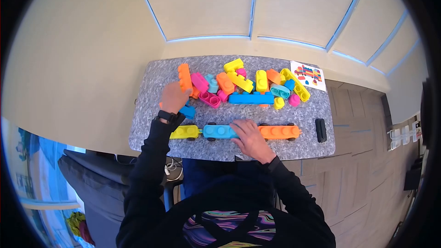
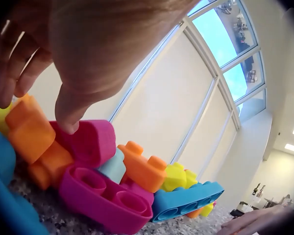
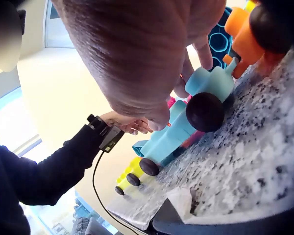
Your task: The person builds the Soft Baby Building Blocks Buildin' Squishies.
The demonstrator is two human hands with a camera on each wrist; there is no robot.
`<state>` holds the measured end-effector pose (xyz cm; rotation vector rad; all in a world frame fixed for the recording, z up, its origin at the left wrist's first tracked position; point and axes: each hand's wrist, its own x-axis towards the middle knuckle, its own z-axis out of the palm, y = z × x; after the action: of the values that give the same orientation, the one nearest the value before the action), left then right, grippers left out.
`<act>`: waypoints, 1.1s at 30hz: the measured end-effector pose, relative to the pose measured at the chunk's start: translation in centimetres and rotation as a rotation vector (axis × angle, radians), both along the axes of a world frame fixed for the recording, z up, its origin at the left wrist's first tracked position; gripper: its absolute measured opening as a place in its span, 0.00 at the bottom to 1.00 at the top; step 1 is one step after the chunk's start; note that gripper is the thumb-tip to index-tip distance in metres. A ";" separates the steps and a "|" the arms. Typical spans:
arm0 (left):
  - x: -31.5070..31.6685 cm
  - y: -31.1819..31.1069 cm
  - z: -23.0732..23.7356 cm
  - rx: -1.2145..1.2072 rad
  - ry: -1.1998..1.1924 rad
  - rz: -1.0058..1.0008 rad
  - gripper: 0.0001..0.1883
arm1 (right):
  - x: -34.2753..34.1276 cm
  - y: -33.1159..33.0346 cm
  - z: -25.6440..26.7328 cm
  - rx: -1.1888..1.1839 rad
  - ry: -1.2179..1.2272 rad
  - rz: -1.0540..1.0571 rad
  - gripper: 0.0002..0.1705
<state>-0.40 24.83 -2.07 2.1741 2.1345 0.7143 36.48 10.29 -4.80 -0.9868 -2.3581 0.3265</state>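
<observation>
My right hand (image 1: 250, 141) grips a light-blue wheeled toy wagon (image 1: 218, 132), thumb on the near side and fingers across its studded top. Coupled in line with it are a yellow wagon (image 1: 185, 132) on the left and an orange wagon (image 1: 280, 132) on the right. My left hand (image 1: 175, 97) reaches over the left end of the block pile. In the left wrist view its fingers hang spread above an orange block (image 2: 32, 129), and the thumb tip overlaps a magenta block (image 2: 95, 142). Below that hand lies a blue block (image 1: 188, 112), partly covered by the wrist.
Several loose blocks lie along the back of the speckled grey table (image 1: 151, 82), including a long blue one (image 1: 250, 98) and a long yellow one (image 1: 295, 85). A printed picture sheet (image 1: 317, 81) lies at the back right corner. A black case (image 1: 320, 130) is near the right edge.
</observation>
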 end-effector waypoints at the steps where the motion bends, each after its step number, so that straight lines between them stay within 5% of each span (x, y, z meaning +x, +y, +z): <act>1: 0.6 0.4 -0.2 -0.064 0.031 0.065 0.29 | 0.1 -0.2 0.1 0.003 -0.003 -0.008 0.35; 12: 1.3 1.6 -1.5 -0.198 0.026 0.235 0.31 | 1.6 -1.1 0.3 0.019 0.022 -0.054 0.34; 15: -1.2 1.9 -1.6 -0.224 -0.159 0.194 0.30 | 2.1 -1.2 0.6 0.033 0.046 -0.077 0.34; 21: -2.1 -4.4 5.9 -0.272 -0.560 0.215 0.29 | 4.0 -0.9 1.1 0.043 0.106 -0.138 0.35; 27: -0.4 -12.0 7.9 -0.057 -0.557 -0.229 0.31 | 5.4 -0.8 2.9 -0.016 0.196 -0.229 0.36; 29: 0.7 -14.1 7.5 -0.121 -0.538 -0.240 0.32 | 5.5 -0.7 3.7 -0.042 0.247 -0.251 0.36; 33: 2.7 -16.3 5.9 -0.164 -0.476 -0.449 0.33 | 5.4 -0.3 5.0 -0.391 0.573 -0.258 0.42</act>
<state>2.28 8.50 3.85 2.0250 1.3674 0.8656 41.84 10.01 0.24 -1.1690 -1.6603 0.8624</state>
